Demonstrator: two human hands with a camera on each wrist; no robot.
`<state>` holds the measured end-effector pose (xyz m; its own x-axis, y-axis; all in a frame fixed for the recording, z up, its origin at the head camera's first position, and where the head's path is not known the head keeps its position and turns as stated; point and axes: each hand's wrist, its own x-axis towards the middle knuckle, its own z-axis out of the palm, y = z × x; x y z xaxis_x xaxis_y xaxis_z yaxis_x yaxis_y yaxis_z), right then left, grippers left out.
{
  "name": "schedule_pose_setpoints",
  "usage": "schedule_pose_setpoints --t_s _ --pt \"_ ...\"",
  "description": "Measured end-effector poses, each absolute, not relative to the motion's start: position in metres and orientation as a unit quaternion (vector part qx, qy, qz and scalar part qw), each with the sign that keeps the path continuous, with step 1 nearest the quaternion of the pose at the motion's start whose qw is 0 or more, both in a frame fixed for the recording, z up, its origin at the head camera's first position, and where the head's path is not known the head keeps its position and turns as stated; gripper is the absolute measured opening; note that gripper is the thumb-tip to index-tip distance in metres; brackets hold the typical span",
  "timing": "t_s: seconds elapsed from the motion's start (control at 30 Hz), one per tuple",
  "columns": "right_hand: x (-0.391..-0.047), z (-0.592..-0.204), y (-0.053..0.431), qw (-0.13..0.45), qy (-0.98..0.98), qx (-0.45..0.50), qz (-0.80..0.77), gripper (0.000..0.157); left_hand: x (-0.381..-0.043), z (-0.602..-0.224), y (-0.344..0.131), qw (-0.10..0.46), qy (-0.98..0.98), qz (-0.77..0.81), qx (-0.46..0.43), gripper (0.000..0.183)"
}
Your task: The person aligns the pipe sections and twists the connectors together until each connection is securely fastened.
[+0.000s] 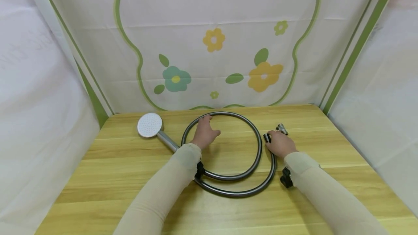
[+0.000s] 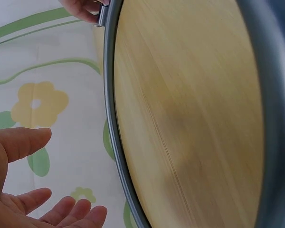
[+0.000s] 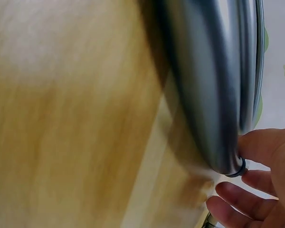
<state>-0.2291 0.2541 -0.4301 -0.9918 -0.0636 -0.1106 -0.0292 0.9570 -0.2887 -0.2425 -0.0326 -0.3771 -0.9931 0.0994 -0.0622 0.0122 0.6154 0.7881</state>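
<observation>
A dark grey shower hose (image 1: 237, 193) lies coiled in a loop on the wooden table. At its left, a handheld shower head (image 1: 149, 125) with a round white face rests spray side up; my left forearm hides where its handle meets the hose. My right hand (image 1: 281, 144) pinches the hose near its free end, which carries a metal connector (image 1: 267, 138). Thumb and fingers close round the hose in the right wrist view. Over the loop's left part hovers my left hand (image 1: 205, 134), fingers spread and relaxed, holding nothing. Just beyond the right hand lies a small metal valve fitting (image 1: 281, 129).
The wooden table (image 1: 107, 177) is bounded at the back by a white cloth wall (image 1: 196, 6) with flower prints. White cloth also hangs on both sides. Black wrist mounts (image 1: 286, 177) sit under the forearms, near the hose.
</observation>
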Motion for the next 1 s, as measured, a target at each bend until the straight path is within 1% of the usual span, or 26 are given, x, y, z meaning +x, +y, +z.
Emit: schedule_pose_setpoints --t_s 0.5,1.0 --pt "-0.227 -0.424 0.252 0.069 0.985 -0.011 -0.157 0.051 -0.244 -0.38 -0.028 0.052 0.897 0.438 0.029 0.067" --pt "-0.225 -0.424 0.257 0.066 0.982 -0.015 -0.174 0.052 -0.25 -0.383 -0.021 0.062 0.899 0.432 0.03 0.067"
